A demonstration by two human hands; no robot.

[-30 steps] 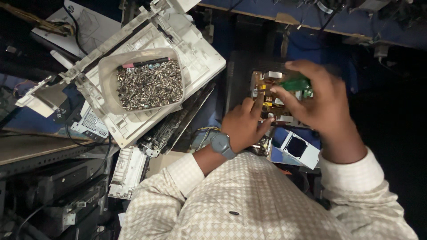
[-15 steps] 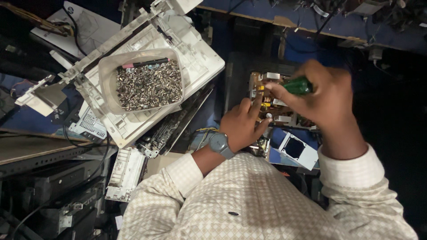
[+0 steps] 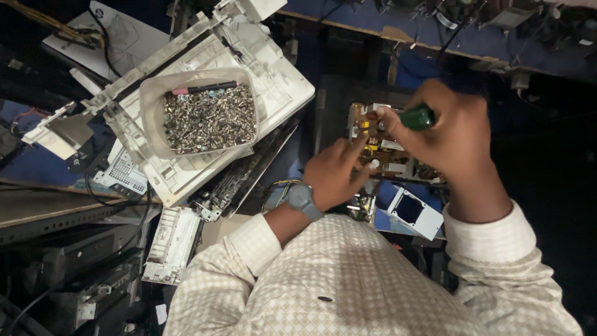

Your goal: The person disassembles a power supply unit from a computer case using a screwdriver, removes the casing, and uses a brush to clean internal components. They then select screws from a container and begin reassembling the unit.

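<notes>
Head view, looking straight down at your two hands over a cluttered repair bench. The circuit board, yellowish-brown with small components on it, lies flat on a dark surface directly under your fingers. Your right hand is closed around the green handle of a screwdriver, fingers wrapped tight; the tip is hidden behind your fingers, so you cannot tell from here which screw it meets. Your left hand rests on the board's near edge, fingers spread loosely and pressing down, holding nothing. A grey wristwatch sits on that wrist.

To do this well, it seems wise to keep the left fingers pinning the board so it does not spin, hold the driver upright over the screw, and press down before you turn, so the tip does not slip onto nearby parts.

Just below your right fingers, a small white metal bracket with a square opening lies beside the board. Well away to the left of your left fingers, a clear plastic tub holds a heap of loose screws with a dark pen-like tool lying across its top edge. The tub sits on a white plastic printer casing, tilted and opened up. More dismantled grey and white parts and cables lie further left. Your checked cream sleeves fill the bottom of the view.
</notes>
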